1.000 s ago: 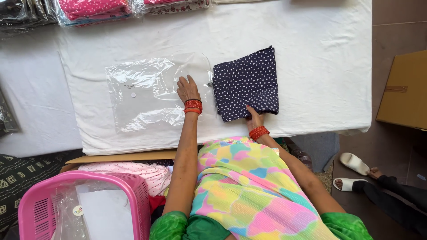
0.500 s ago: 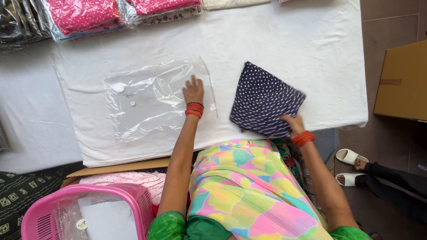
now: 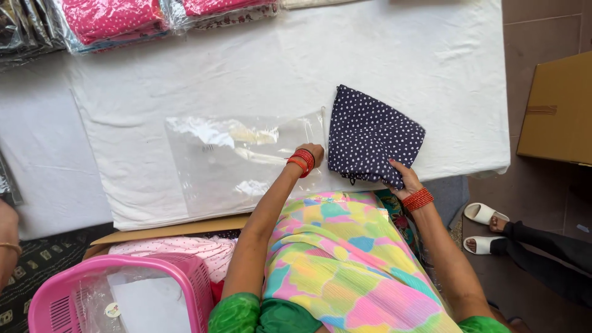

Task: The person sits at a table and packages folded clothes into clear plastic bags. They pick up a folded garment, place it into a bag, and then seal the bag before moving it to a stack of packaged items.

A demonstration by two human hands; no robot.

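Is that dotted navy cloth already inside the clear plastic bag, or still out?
Out. The dotted navy cloth lies folded beside the clear plastic bag, gripped by the right hand.

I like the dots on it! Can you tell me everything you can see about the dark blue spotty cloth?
The folded navy-blue cloth with small white dots looks like soft fabric in a rough square, lying tilted on the white-covered table. Its near corner reaches past the table's near edge, where the right hand grips it. Beside it lies a clear plastic bag, with the left hand at the bag's near edge.
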